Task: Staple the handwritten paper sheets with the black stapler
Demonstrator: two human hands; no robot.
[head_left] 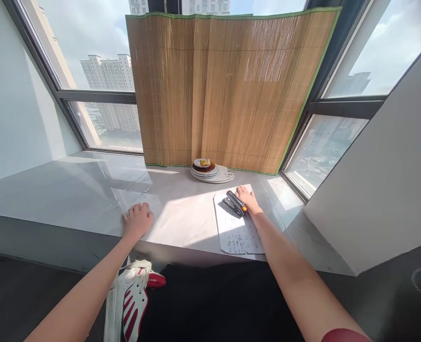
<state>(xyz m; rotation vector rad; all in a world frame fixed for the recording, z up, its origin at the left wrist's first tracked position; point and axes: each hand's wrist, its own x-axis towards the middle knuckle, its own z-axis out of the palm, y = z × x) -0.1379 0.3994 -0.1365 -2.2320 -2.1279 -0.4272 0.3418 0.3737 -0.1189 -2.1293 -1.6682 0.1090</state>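
My left hand (138,221) rests on the pale window ledge (185,216) with its fingers spread and nothing in them. Over on the right, my right hand (248,197) lies at the upper right edge of some handwritten white paper sheets (234,237), fingers stretched out. Just left of those fingers, a black tool with an orange end (236,201) lies on the paper. It looks like a stapler, but its exact kind is not clear. A second dark shape beside it may be part of it or its shadow.
A stack of plates (205,172) with a small yellow item on top stands at the back, overlapping a pale oval board or plate (225,175). Behind it a bamboo blind (228,95) covers the middle window. A white-and-red sneaker (132,297) is below the ledge.
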